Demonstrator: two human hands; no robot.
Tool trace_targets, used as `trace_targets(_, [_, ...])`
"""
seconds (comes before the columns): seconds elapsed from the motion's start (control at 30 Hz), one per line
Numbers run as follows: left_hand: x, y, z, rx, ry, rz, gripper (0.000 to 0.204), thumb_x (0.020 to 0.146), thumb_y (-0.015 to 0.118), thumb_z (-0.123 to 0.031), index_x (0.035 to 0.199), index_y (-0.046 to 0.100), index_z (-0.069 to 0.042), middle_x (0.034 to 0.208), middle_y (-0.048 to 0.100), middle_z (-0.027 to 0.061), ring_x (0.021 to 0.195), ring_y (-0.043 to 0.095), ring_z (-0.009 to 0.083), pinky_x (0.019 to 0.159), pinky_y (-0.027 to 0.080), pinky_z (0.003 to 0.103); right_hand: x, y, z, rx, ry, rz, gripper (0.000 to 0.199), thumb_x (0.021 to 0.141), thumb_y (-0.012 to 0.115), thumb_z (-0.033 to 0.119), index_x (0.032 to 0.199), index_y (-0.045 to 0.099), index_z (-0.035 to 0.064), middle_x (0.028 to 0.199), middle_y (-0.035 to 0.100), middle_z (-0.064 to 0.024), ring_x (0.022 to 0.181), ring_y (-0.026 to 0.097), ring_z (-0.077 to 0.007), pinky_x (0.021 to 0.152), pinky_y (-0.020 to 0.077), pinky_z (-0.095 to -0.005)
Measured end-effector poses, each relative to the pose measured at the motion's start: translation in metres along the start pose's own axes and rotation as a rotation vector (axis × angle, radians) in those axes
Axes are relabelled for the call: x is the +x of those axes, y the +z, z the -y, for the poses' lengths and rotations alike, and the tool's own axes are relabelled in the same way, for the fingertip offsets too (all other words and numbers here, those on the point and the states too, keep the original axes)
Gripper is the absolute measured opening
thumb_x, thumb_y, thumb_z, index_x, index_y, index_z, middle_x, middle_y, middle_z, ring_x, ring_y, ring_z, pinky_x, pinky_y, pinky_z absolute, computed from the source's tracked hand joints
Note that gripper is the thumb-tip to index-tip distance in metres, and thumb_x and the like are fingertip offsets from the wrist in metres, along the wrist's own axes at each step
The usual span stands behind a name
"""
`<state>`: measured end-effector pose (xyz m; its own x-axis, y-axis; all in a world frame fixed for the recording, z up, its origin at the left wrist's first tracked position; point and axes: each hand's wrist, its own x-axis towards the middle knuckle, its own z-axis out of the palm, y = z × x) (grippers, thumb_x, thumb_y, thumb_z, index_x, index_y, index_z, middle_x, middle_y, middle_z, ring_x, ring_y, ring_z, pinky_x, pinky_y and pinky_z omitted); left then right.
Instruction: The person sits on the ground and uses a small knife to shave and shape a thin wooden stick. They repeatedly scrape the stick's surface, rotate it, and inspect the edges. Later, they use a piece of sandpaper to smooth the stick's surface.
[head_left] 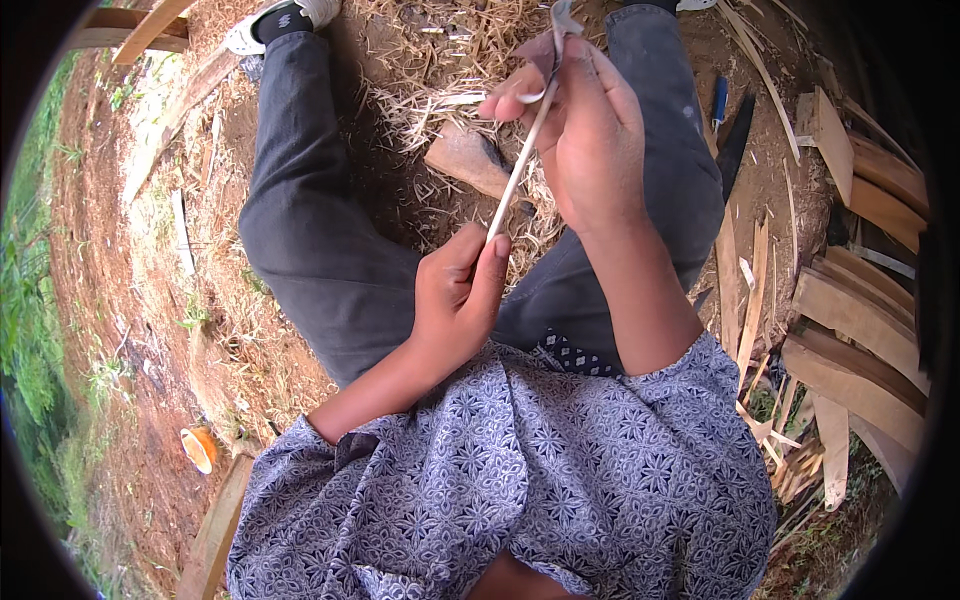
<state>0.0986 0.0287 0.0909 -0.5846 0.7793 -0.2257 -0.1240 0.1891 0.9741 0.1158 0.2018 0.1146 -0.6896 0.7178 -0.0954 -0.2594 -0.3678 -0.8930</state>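
A thin, pale wooden stick (521, 166) slants up and away between my two hands, above my lap. My left hand (455, 300) is closed around its near end, with the thumb lying along the wood. Farther out, my right hand (592, 145) pinches a curled grey-brown piece of sandpaper (541, 50) against the stick's far part. The sheet and the fingers partly hide that far end. Below the stick, a flat piece of wood (467, 160) with a dark edge lies on the ground between my legs.
Wood shavings (400, 80) litter the dirt between my feet. At the right lie stacked curved boards (860, 315), long wood strips (752, 290), a dark blade (737, 135) and a blue-handled tool (720, 100). An orange, cup-like object (200, 450) sits at the left near a plank (215, 530).
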Motion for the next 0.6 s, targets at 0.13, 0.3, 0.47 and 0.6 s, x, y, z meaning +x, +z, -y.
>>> trace_targets(0.13, [0.011,-0.001,-0.010,0.006,-0.042,0.004,0.031,0.105,0.056,-0.013,0.077,0.049,-0.001,0.060,0.047,0.0008,0.055,0.041,0.0053,0.049,0.033,0.029,-0.018,0.010,-0.007,0.087,0.019,0.026,0.036,0.113,0.033,0.026,0.098,0.055,0.0012,0.074,0.061,-0.0086,0.073,0.063,-0.0196,0.082,0.0544,-0.0372])
trace_targets(0.3, [0.000,0.004,-0.008,0.088,0.032,0.048,0.029,0.105,0.055,-0.012,0.079,0.049,0.000,0.060,0.047,0.0058,0.055,0.042,0.0101,0.050,0.036,0.032,0.007,0.002,0.003,0.071,-0.081,-0.035,0.037,0.112,0.036,0.026,0.091,0.055,0.0032,0.074,0.061,-0.0091,0.072,0.062,-0.0198,0.080,0.0535,-0.0371])
trace_targets(0.47, [0.011,0.000,-0.009,-0.009,-0.018,0.031,0.029,0.106,0.052,-0.016,0.081,0.049,-0.001,0.060,0.047,0.0080,0.054,0.044,0.0126,0.052,0.037,0.034,-0.030,0.013,-0.009,0.044,0.090,0.059,0.038,0.113,0.033,0.028,0.092,0.052,0.0031,0.076,0.060,-0.0090,0.071,0.061,-0.0193,0.078,0.0540,-0.0382])
trace_targets(0.6, [0.016,-0.002,-0.021,-0.035,-0.006,0.007,0.029,0.107,0.051,-0.017,0.083,0.050,0.000,0.060,0.047,0.0069,0.053,0.042,0.0128,0.051,0.037,0.034,-0.007,0.017,0.004,0.041,0.057,0.035,0.035,0.113,0.033,0.024,0.095,0.054,0.0023,0.073,0.060,-0.0093,0.072,0.062,-0.0215,0.081,0.0548,-0.0389])
